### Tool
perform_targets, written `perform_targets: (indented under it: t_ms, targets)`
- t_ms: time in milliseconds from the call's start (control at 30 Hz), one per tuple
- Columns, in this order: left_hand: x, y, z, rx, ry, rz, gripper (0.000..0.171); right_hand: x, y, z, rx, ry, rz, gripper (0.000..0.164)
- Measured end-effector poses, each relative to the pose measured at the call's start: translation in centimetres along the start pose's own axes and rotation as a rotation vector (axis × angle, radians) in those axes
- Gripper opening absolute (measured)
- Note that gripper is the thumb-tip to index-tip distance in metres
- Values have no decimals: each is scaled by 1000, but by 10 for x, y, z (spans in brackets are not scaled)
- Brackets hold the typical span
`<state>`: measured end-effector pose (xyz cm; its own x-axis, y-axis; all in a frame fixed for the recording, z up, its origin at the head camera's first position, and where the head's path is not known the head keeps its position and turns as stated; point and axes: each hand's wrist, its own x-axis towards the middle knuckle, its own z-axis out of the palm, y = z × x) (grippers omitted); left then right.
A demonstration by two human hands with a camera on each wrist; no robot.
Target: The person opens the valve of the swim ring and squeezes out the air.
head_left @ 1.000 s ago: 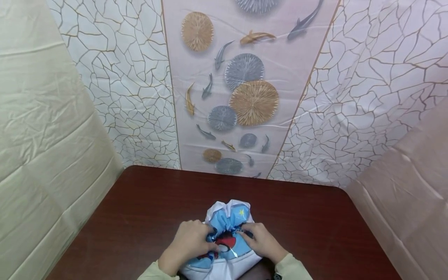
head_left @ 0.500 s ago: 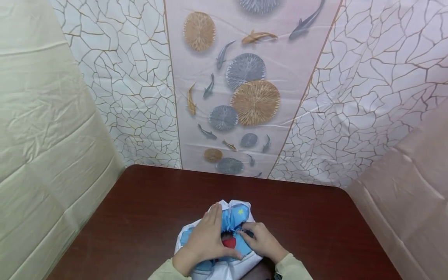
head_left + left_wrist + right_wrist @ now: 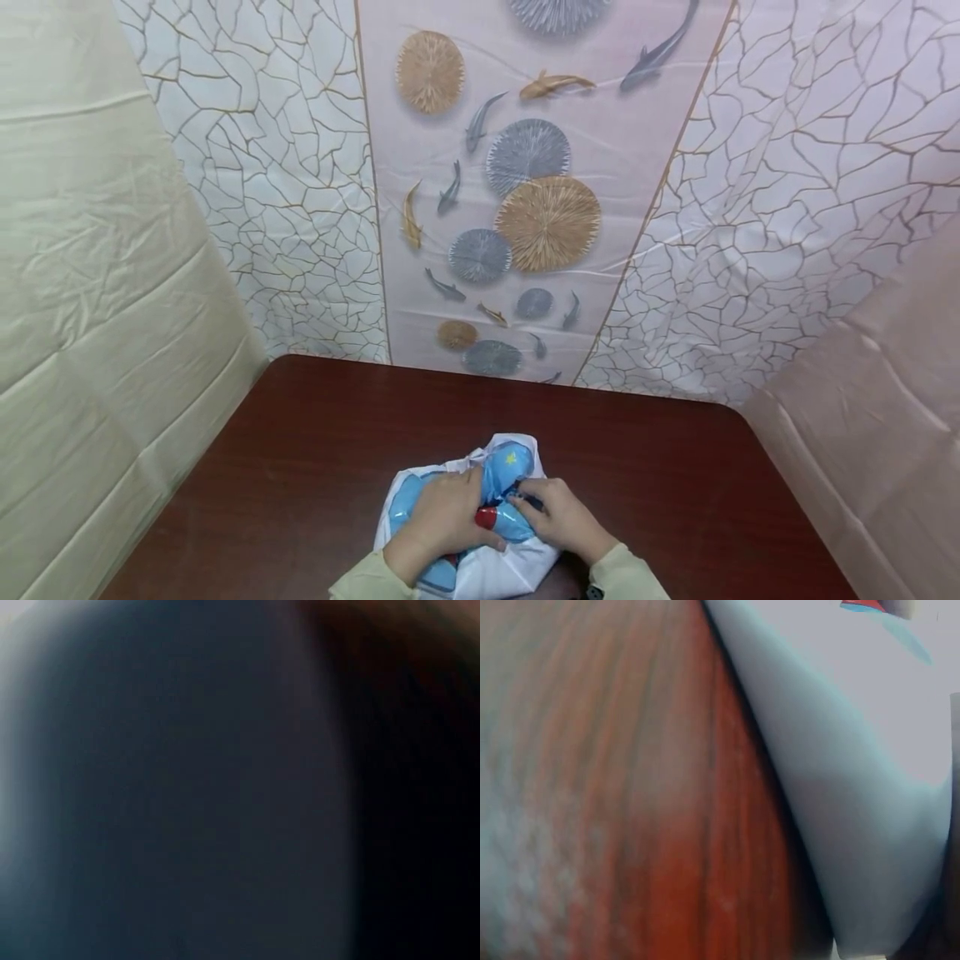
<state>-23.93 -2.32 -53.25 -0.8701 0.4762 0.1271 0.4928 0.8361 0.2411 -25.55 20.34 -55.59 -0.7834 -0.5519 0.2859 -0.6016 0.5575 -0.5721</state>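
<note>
A puffy, wrinkled inflatable swim ring (image 3: 506, 467), white outside and shiny blue within, lies on the table near its front edge in the head view. A yellow star and a red patch show in its print. My left hand (image 3: 442, 510) lies flat across the ring's left part and presses down, thumb spread to the right. With bent fingers my right hand (image 3: 558, 512) pinches the ring's inner edge on the right; its fingertips are partly hidden in the folds. In the right wrist view the white side of the ring (image 3: 832, 742) slopes down to the wood. The left wrist view is dark and blurred.
The dark red-brown table (image 3: 645, 467) has rounded far corners. Behind it hangs a patterned cloth (image 3: 540, 208) with fish and round shapes. Plain quilted cloth (image 3: 120, 333) closes off the left, and a similar pinkish cloth (image 3: 885, 400) the right.
My left hand has let go of the inner edge, spread over the ring's left side and pressed down. The ring has sunk flatter and its hole has narrowed. My right hand has stayed in place.
</note>
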Motion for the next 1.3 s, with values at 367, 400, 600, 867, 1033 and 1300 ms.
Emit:
perform_targets:
  t_ms: [367, 400, 600, 867, 1033, 1300]
  targets:
    - [1, 1, -1, 65, 17, 48, 64, -1, 0, 3, -3, 50, -10, 16]
    - [1, 1, -1, 72, 23, 55, 59, -1, 1, 4, -7, 57, -21, 16]
    - [0, 2, -3, 104, 38, 85, 44, -1, -1, 3, -11, 68, -51, 20]
    - [2, 1, -2, 117, 81, 108, 37, 0, -2, 2, -36, 98, -84, 17]
    - [3, 2, -3, 119, 79, 100, 30, -1, -1, 2, -32, 90, -77, 16]
    - [4, 1, 0, 106, 80, 100, 27, -2, 1, 2, -20, 91, -66, 14]
